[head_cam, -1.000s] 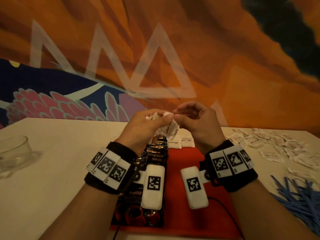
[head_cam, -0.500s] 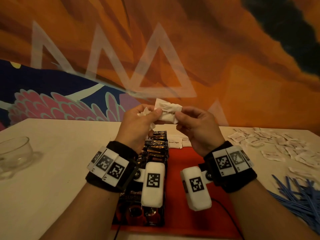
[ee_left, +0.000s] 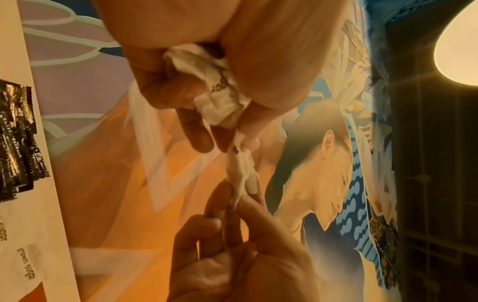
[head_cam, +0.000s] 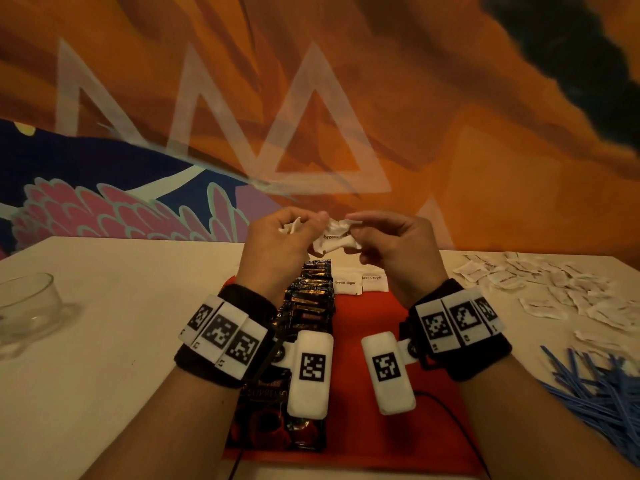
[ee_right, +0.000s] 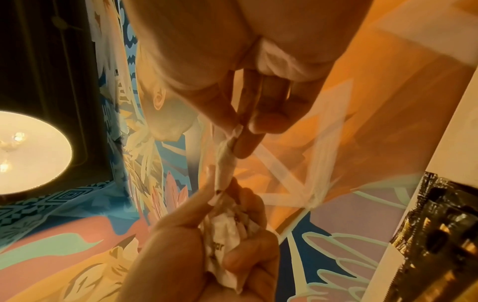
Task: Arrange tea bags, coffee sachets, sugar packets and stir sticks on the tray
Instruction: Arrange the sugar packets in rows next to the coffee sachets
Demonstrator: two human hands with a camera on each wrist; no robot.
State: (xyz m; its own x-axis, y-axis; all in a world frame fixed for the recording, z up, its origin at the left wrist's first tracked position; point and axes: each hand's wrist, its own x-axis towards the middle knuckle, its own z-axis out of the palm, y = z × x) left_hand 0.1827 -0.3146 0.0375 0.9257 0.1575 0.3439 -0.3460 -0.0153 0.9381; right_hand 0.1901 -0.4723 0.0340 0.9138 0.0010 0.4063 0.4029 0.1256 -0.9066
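Both hands are raised over the far end of the red tray (head_cam: pixel 367 320). A white brown sugar packet (head_cam: pixel 334 237) is stretched between them. My left hand (head_cam: pixel 294 230) pinches one end and also holds a crumpled bunch of sugar packets (ee_left: pixel 220 87) in its palm. My right hand (head_cam: pixel 363 230) pinches the other end between thumb and fingertips (ee_right: pixel 245 143). In the wrist views the packet (ee_right: pixel 225 161) looks twisted. A row of dark coffee sachets (head_cam: pixel 308 306) lies along the tray's left side. Two sugar packets (head_cam: pixel 346 284) lie flat at its far end.
Loose white sugar packets (head_cam: pixel 554 292) are scattered on the table to the right. A heap of blue stir sticks (head_cam: pixel 595 382) lies at the near right. A glass bowl (head_cam: pixel 27 306) stands at the left edge. A painted wall rises behind the table.
The packet hung below the hands, then was held up flat between them; now it sits lower and crumpled between both pinches. The hands stayed close together.
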